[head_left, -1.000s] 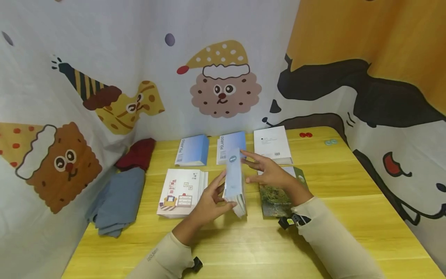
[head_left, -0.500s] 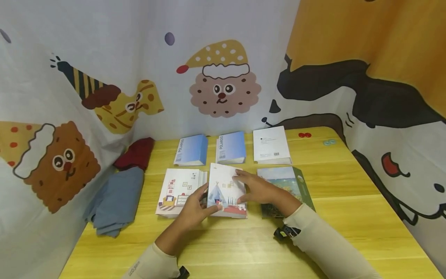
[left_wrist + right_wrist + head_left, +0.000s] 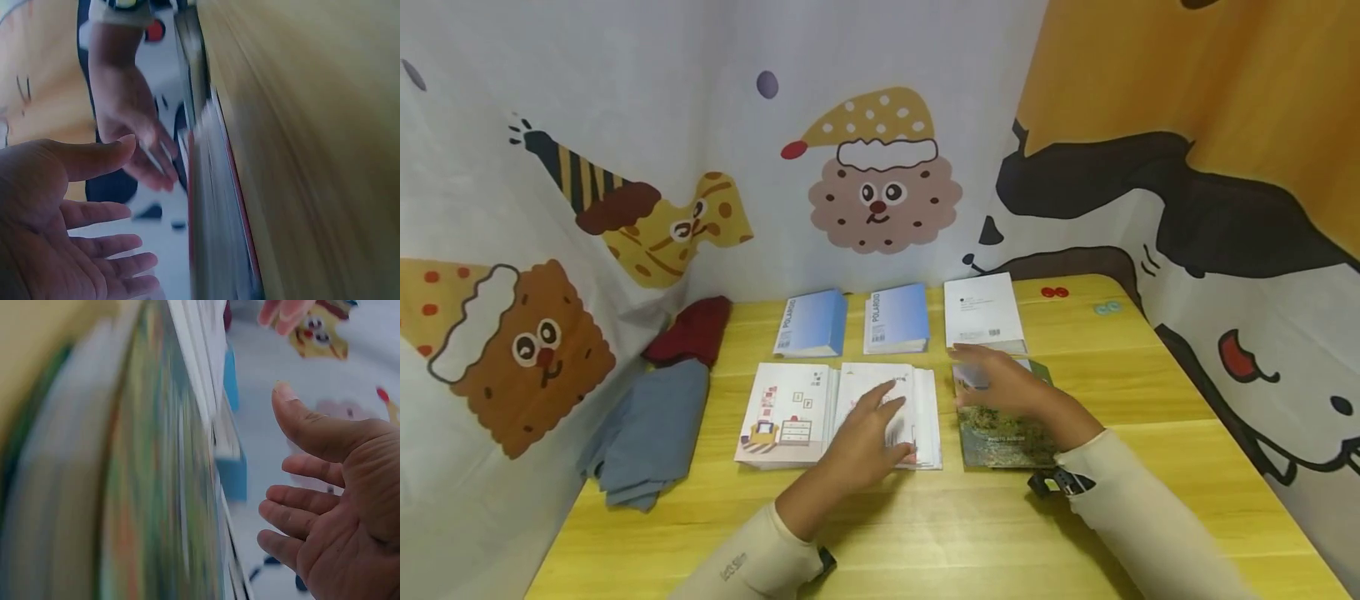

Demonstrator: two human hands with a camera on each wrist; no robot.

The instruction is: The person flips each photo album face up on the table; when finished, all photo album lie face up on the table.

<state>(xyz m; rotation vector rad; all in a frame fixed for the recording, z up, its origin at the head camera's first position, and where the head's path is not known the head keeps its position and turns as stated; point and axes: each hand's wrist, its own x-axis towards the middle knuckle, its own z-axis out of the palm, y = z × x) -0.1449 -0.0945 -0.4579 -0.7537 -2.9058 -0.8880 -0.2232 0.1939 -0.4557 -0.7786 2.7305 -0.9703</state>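
Observation:
My left hand (image 3: 859,446) hovers over a white illustrated photo album (image 3: 881,374) lying in the middle of the front row. Its fingers are spread and hold nothing, as the left wrist view shows with the hand (image 3: 69,231) beside the album's page edges (image 3: 215,206). Over a green-edged photo album (image 3: 1007,437) with a landscape cover is my right hand (image 3: 1011,387), slightly blurred. In the right wrist view that hand (image 3: 344,500) has its thumb and fingers apart, with nothing between them. The left hand hides part of the middle album's cover.
Left of the middle album lies another white illustrated album (image 3: 786,417). Behind stand two blue albums (image 3: 811,321) (image 3: 897,317) and a white one (image 3: 981,308) in a row. Folded grey cloth (image 3: 655,433) and dark red cloth (image 3: 692,332) sit at the left edge, near the printed curtain (image 3: 722,125).
The album first held on edge between both hands was turned cover up and laid in the middle of the front row. Both hands let go; the right one moved right.

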